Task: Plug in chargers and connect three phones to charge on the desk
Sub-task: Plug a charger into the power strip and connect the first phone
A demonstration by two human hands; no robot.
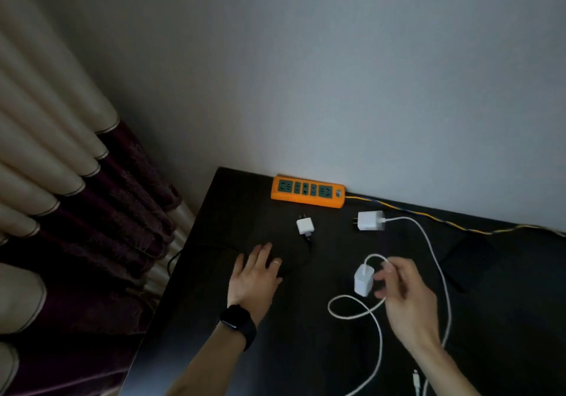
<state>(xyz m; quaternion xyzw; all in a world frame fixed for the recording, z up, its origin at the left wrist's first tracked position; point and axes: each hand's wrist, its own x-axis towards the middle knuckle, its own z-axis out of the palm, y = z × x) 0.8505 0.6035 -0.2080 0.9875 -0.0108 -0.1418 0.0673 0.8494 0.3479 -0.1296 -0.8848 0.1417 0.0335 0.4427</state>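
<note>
Just beside the right grip (blurred; closure unclear) stands 1 white charger.

The left hand lies flat on the dark desk, fingers straight, a black watch on its wrist. The right hand curls its blurred fingers against a white charger; whether it grips it is unclear. A white cable loops just below that hand. Beyond the left hand's fingertips lies a small charger, beyond the right hand a larger charger, and farther off an orange power strip.
</note>
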